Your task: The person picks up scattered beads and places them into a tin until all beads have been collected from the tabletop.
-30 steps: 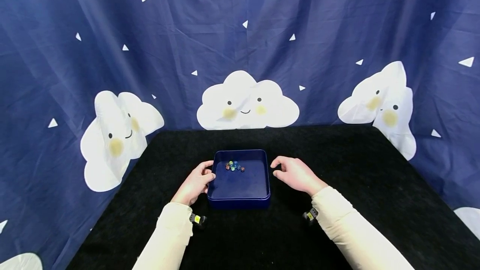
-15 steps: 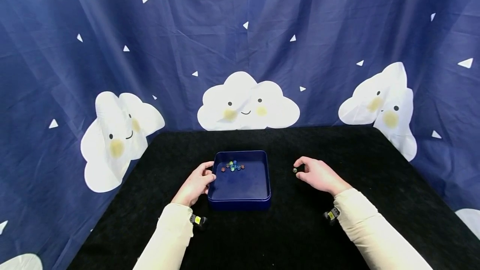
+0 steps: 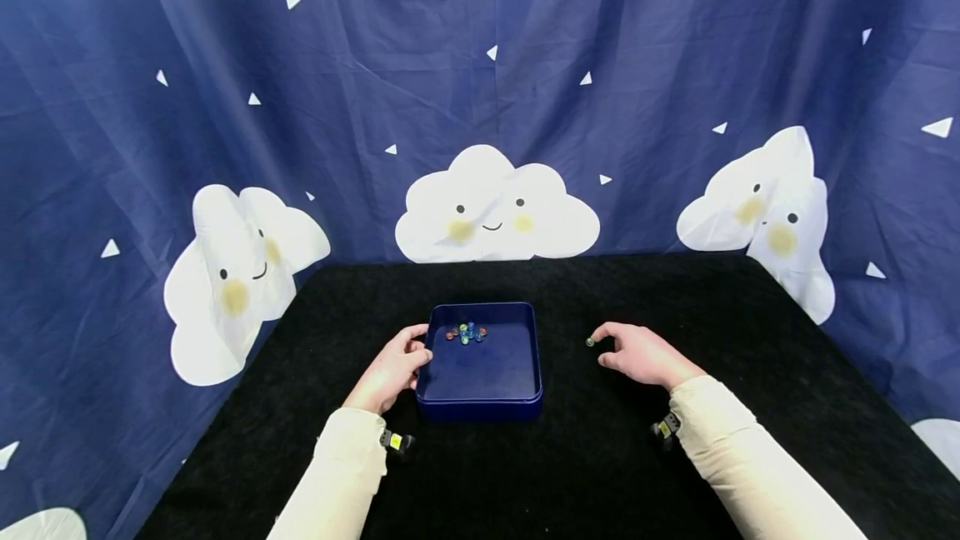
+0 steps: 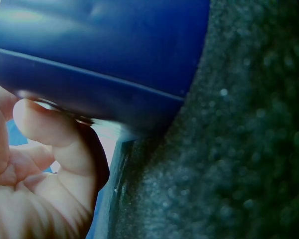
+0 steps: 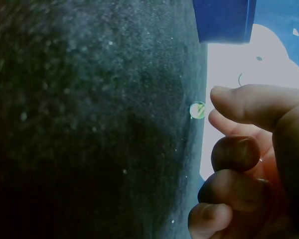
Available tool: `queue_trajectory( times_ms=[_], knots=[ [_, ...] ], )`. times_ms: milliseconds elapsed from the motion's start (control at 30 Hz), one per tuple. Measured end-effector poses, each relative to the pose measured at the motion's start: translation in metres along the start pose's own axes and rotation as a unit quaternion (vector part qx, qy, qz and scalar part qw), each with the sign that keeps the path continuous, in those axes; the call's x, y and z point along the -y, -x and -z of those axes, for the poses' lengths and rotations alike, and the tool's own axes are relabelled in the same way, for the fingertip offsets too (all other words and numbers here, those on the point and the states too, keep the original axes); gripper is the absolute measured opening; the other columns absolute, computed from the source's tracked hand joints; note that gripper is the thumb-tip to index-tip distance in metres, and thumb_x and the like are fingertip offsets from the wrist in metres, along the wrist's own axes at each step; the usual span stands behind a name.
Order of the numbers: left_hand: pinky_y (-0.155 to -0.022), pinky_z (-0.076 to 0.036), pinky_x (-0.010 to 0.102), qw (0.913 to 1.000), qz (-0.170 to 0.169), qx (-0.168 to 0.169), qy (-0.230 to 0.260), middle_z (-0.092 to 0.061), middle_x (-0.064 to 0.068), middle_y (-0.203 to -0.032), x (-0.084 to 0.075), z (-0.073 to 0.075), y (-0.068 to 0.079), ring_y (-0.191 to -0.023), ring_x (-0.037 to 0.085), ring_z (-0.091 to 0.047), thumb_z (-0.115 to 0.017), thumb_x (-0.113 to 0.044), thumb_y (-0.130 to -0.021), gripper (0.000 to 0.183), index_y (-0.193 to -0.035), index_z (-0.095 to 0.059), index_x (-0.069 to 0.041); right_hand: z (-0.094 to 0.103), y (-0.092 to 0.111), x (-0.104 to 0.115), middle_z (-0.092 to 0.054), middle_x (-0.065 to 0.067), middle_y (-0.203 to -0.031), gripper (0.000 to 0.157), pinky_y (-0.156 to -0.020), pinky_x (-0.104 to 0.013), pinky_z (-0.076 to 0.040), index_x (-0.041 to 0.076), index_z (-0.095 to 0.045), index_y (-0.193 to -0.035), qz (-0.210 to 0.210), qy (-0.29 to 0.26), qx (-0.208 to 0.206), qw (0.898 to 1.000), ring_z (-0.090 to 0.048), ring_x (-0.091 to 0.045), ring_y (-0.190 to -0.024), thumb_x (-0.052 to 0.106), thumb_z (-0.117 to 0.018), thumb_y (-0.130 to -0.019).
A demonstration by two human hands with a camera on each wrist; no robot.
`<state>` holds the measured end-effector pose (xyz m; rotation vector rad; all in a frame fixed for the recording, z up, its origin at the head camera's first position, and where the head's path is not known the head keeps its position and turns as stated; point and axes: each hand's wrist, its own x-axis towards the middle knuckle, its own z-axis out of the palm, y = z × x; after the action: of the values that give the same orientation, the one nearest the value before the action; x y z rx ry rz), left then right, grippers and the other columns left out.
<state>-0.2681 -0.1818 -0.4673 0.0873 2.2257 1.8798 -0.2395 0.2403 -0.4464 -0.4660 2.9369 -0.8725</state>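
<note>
In the head view, a square blue box [image 3: 480, 365] with low walls stands on the black cloth, several coloured glass marbles [image 3: 467, 332] grouped toward its back left. My left hand [image 3: 390, 369] grips the box's left wall, thumb over the rim and fingers outside. The left wrist view has its fingers right against the blue side. Right of the box, my right hand [image 3: 641, 354] reaches one glass marble [image 3: 590, 342] with its index fingertip, the thumb apart from it. That marble [image 5: 197, 110], clear with a yellow-green swirl, lies on the cloth just beyond the right hand's fingertips.
Black cloth [image 3: 480, 473] covers the table on all sides of the box. A dark blue curtain [image 3: 480, 65] with white clouds and triangles hangs behind the table and along its sides. Each cuff carries a small wrist camera [image 3: 396, 441].
My right hand has moved right, away from the box, to the lone marble; its index finger has come onto it. Marbles inside the box have shifted slightly. The left hand stays put.
</note>
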Motion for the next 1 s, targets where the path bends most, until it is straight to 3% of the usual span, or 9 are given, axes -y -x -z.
queue_trajectory(
  times_ms=[500,867,1000],
  knots=[
    [-0.048,-0.044,0.024,1.0000,0.001,-0.003,-0.007,-0.053,0.011,-0.102,0.001,0.000,-0.001,-0.062,0.018,-0.048,-0.060,-0.002,-0.090,0.060,-0.148,-0.046,-0.007,-0.007,-0.006,-0.001,-0.054,0.005,-0.073,0.020,-0.066,-0.035,-0.044,0.013,-0.071,-0.102,0.020,0.025,0.000,0.999,-0.050,-0.012,-0.066,0.014,-0.074,-0.083],
    [-0.048,-0.043,0.023,1.0000,0.000,-0.004,-0.006,-0.053,0.010,-0.101,0.000,-0.001,-0.001,-0.061,0.018,-0.048,-0.059,-0.001,-0.091,0.059,-0.149,-0.045,-0.005,-0.007,-0.007,-0.004,-0.053,0.005,-0.070,0.020,-0.062,-0.034,-0.043,0.013,-0.068,-0.101,0.008,0.017,-0.023,1.000,-0.049,-0.012,-0.062,0.013,-0.074,-0.083],
    [-0.047,-0.043,0.023,1.0000,-0.001,-0.004,-0.005,-0.053,0.010,-0.101,0.000,-0.001,-0.002,-0.061,0.018,-0.047,-0.059,-0.002,-0.091,0.060,-0.149,-0.044,-0.005,-0.007,-0.012,-0.001,-0.054,0.003,-0.071,0.027,-0.063,-0.036,-0.043,0.012,-0.067,-0.111,-0.006,0.023,-0.027,0.999,-0.050,-0.014,-0.063,0.012,-0.072,-0.085]
  ],
)
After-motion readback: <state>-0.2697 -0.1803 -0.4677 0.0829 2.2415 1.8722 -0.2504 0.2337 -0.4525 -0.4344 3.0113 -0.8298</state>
